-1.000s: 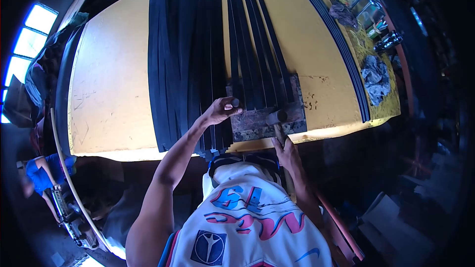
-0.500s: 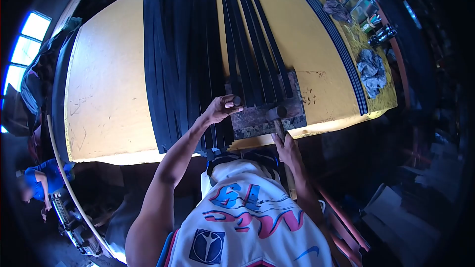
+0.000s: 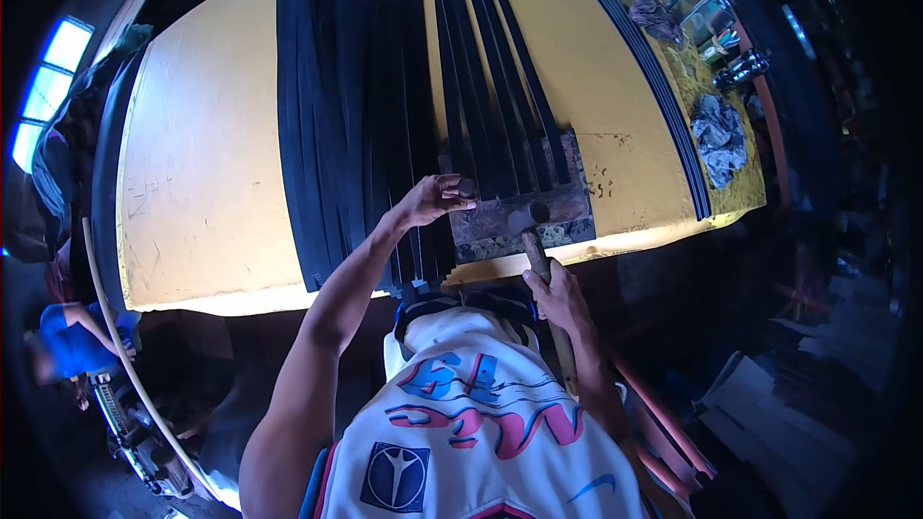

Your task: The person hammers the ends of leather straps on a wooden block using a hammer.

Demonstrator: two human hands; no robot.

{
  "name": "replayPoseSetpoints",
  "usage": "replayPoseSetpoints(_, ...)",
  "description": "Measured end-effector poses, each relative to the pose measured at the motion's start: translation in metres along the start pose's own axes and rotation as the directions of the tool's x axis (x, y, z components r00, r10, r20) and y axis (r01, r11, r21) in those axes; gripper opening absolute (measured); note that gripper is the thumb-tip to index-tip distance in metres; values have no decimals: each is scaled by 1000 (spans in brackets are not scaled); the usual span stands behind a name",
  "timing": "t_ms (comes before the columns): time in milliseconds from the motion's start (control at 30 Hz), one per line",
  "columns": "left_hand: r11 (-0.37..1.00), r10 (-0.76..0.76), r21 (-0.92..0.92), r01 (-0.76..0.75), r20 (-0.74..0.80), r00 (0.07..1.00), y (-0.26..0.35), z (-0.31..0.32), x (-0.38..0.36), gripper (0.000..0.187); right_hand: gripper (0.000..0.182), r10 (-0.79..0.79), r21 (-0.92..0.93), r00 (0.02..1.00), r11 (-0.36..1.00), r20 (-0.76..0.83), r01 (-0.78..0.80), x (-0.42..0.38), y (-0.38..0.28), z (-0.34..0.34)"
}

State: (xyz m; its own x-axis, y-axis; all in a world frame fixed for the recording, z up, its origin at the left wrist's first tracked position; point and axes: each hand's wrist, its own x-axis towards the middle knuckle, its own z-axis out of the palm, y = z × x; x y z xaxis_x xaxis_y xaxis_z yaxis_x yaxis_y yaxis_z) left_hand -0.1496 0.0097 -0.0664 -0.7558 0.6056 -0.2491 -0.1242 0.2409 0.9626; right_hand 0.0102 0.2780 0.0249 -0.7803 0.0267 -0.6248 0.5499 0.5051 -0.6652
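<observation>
Well, the hammer (image 3: 528, 219) lies within the right hand (image 3: 561, 300).

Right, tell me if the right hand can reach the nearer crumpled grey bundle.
Probably, with a stretch: only flat dark strips cross the yellow tabletop between the right hand and the crumpled bundle. That hand grips the hammer, though, so it would likely have to put it down first.

Two hands: one left hand (image 3: 435, 200), one right hand (image 3: 558, 300). One hammer (image 3: 528, 218), one round tool (image 3: 467, 187), one slab (image 3: 569, 229), one tabletop (image 3: 212, 115). One wide band (image 3: 356, 115) of strips, too overlapped to count; one smaller group (image 3: 446, 53), several strips; one narrow bundle (image 3: 645, 62). Two rags (image 3: 719, 139). One other person (image 3: 72, 341). One pole (image 3: 112, 327). Three bright panes (image 3: 67, 43).
</observation>
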Motion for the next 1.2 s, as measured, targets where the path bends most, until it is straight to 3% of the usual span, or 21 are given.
replayPoseSetpoints(100, 1000, -7, 10, 7, -3, 1000, 1, 0, -5, 27, 33, -91, 69, 995, 994, 41, 88, -18, -8, -2)
replayPoseSetpoints(200, 999, 5, -50, -5, 8, 1000, 3, 2, -9, 29, 35, -33, -9, 999, 999, 36, 34, -24, -3, 4)
replayPoseSetpoints(267, 995, -39, 87, 39, -3, 999, -1, 0, -6, 27, 51, -54, -150, 998, 987, -18, 51, -24, 12, 11)
replayPoseSetpoints(300, 992, 108, 67, -108, 5, 994, 1, 0, -11, 28, 50, -42, -127, 999, 991, -9, 41, -26, 5, 11)
replayPoseSetpoints(367, 988, 104, 125, -96, -55, 993, 4, 6, -18, 27, 50, -17, -100, 1000, 995, 4, 17, -35, -6, 13)
replayPoseSetpoints(567, 955, 195, 245, -165, -105, 975, 5, 11, -27, 31, 54, -236, -263, 966, 944, -106, 202, -25, -42, 27)
replayPoseSetpoints(667, 925, 245, 329, -191, -131, 961, 4, 9, -28, 32, 53, -279, -228, 950, 943, -137, 244, -36, -77, 26)
replayPoseSetpoints(733, 903, 190, 412, -121, -130, 973, 20, 10, -36, 33, 47, -278, -135, 956, 955, -88, 265, -51, -104, 14)
replayPoseSetpoints(767, 899, 240, 407, -163, -147, 960, 16, 11, -36, 33, 38, -407, -84, 898, 913, -170, 398, -61, -113, 9)
replayPoseSetpoints(833, 909, 251, 377, -178, -154, 956, 7, 13, -34, 33, 30, -698, -128, 664, 709, -268, 693, -82, -142, -9)
replayPoseSetpoints(933, 894, 303, 392, -217, -171, 938, 0, 12, -30, 32, 24, -838, -131, 393, 469, -378, 873, -103, -177, -12)
replayPoseSetpoints(1000, 878, 238, 454, -149, -144, 960, 0, 11, -33, 36, 25, -842, -265, 461, 530, -281, 806, -92, -157, 0)
replayPoseSetpoints(1033, 879, 239, 454, -145, -155, 959, 6, 9, -34, 36, 26, -770, -376, 607, 632, -198, 678, -74, -137, 15)
replayPoseSetpoints(1067, 884, 250, 442, -151, -175, 952, 14, 8, -37, 37, 31, -615, -278, 764, 782, -196, 558, -53, -114, 37)
replayPoseSetpoints(1133, 902, 209, 414, -118, -181, 961, 11, 12, -40, 40, 42, -327, -606, 943, 762, -57, 228, -9, -63, 58)
replayPoseSetpoints(1167, 880, 265, 447, -160, -184, 947, -4, 17, -41, 39, 44, -347, -538, 935, 804, -74, 256, -18, -64, 57)
replayPoseSetpoints(1200, 845, 338, 496, -198, -210, 917, -13, 11, -34, 38, 46, -670, -530, 709, 692, -218, 491, -11, -49, 61)
